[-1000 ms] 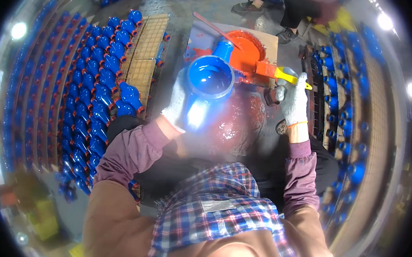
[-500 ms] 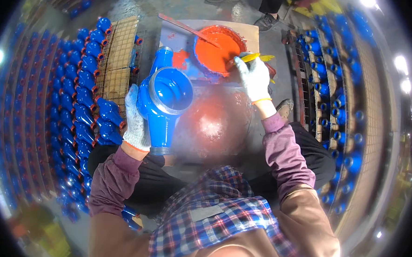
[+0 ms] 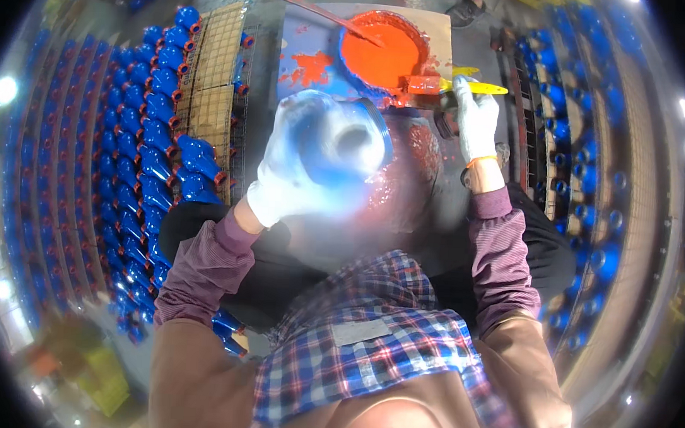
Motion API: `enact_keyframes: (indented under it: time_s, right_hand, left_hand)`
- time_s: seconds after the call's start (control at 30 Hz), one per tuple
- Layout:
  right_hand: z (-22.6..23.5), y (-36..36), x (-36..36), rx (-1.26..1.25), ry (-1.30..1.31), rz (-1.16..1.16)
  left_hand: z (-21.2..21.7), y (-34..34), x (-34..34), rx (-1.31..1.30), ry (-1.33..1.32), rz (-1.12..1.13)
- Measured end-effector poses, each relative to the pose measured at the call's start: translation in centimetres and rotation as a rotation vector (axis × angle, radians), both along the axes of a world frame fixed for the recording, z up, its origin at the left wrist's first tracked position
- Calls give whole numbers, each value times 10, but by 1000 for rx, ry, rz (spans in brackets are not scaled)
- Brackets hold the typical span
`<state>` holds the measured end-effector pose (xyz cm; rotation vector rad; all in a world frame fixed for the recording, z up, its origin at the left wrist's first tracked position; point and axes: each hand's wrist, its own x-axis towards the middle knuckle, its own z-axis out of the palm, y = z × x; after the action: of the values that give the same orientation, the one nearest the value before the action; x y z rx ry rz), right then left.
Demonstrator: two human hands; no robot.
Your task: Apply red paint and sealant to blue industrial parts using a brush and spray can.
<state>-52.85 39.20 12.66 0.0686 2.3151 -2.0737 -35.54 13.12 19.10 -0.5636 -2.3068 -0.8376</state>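
Observation:
My left hand (image 3: pixel 287 153), in a white knit glove, is closed around a blue water meter body (image 3: pixel 370 134). Motion blurs it; one round end with a dark hole faces up. In my gloved right hand (image 3: pixel 475 116) I grip a paintbrush (image 3: pixel 488 88) by its yellow handle. Its bristles, coated orange-red, point left over the near right rim of the paint bucket (image 3: pixel 342 67). Orange-red paint (image 3: pixel 385 57) fills the bucket, and a stirring stick (image 3: pixel 314 12) leans in it. Beside the brush lies another yellow handle (image 3: pixel 466 70).
Paint-spattered cardboard (image 3: pixel 305 41) lies under the bucket. Nearer me is a round, red-stained surface (image 3: pixel 415 152), partly behind the meter body. Rows of blue meter bodies (image 3: pixel 130 125) with red ends stand at left; more blue ones (image 3: pixel 554 93) sit on racks at right. A shoe (image 3: pixel 468 11) shows beyond.
My left hand has moved right and turned the meter body, which is now blurred. The brush has come away from the paint to the bucket's near right rim, its orange-red bristles now visible.

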Motion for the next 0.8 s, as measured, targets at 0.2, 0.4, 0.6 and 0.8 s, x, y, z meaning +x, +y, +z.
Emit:
enact_keyframes:
  time_s: [0.2,0.4,0.6,0.8]
  right_hand:
    - [30,18,16,21,2,91]
    - [45,0,29,196,168,432]
    - [59,-14,34,261,319,511]
    - [86,-2,63,210,493,410]
  left_hand:
    - [-9,5,5,-487,234,-259]
    - [-33,9,17,-583,123,-407]
    - [-36,13,17,-526,50,-380]
    - [-19,16,3,-490,74,-253]
